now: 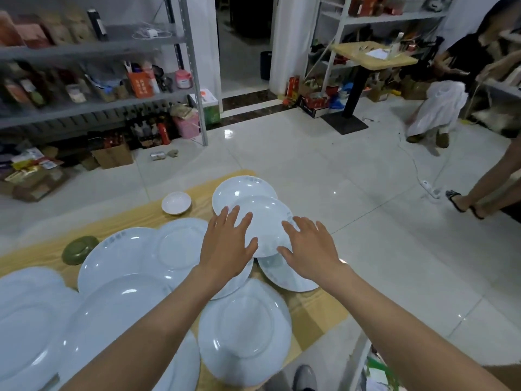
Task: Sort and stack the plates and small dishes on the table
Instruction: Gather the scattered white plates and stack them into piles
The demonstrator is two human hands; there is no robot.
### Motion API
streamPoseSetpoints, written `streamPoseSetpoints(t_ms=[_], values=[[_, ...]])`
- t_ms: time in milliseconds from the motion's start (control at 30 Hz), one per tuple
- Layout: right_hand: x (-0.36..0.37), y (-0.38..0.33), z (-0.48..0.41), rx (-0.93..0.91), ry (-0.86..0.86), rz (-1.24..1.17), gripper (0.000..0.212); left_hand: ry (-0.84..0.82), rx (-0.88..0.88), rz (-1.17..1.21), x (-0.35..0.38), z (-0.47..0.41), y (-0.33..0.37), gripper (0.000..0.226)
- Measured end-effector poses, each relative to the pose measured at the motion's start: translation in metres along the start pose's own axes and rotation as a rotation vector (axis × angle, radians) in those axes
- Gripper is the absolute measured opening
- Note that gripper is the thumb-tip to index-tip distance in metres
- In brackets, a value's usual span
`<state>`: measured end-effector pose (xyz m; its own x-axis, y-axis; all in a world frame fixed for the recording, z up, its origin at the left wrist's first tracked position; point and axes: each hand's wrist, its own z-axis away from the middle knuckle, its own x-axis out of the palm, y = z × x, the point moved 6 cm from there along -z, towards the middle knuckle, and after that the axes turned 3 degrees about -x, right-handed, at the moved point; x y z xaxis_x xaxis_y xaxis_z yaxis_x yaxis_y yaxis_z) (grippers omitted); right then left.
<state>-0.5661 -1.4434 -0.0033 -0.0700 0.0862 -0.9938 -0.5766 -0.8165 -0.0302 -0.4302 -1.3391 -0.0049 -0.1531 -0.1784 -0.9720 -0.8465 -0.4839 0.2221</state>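
Left hand (pixel 225 249): fingers (pixel 234 214) spread, flat over the near-left rim of a white plate (pixel 267 221); thumb lies on the plate's near edge. Right hand (pixel 307 246): fingers spread too, palm down at the plate's right rim, nothing gripped (true contact there is hard to judge). That plate sits partly atop a far plate (pixel 242 187) with a faint blue pattern on its rim, too blurred to read. Its near edge overlaps another plate (pixel 284 275), mostly hidden under the right hand. A large plate (pixel 245 331) lies nearest, between the forearms. More overlapping plates (pixel 121 258) crowd the left, the outermost cut off by the frame. A small white dish (pixel 176 203) stands apart at the far side; a green dish (pixel 79 249) near the left. The bench (pixel 313 309) is pale wood-grain. Shelf (pixel 93 105) labels behind are unreadable.
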Motion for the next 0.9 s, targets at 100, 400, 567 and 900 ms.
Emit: streamPoseSetpoints(t_ms=[100, 400, 567, 900], values=[[0.016, 0.011, -0.018, -0.002, -0.001, -0.050, 0.057, -0.031, -0.047, 0.001, 0.014, -0.009, -0.004, 0.059], [0.081, 0.036, -0.055, 0.251, -0.020, -0.592, 0.066, -0.111, -0.155, 0.033, 0.046, -0.017, -0.011, 0.058], [0.121, 0.054, -0.065, 0.747, -0.003, -1.084, 0.085, -0.113, -0.185, 0.031, 0.060, -0.016, -0.015, 0.058], [0.154, 0.052, -0.076, 0.973, -0.108, -1.616, 0.013, -0.112, -0.227, 0.036, 0.071, -0.015, -0.013, 0.059]])
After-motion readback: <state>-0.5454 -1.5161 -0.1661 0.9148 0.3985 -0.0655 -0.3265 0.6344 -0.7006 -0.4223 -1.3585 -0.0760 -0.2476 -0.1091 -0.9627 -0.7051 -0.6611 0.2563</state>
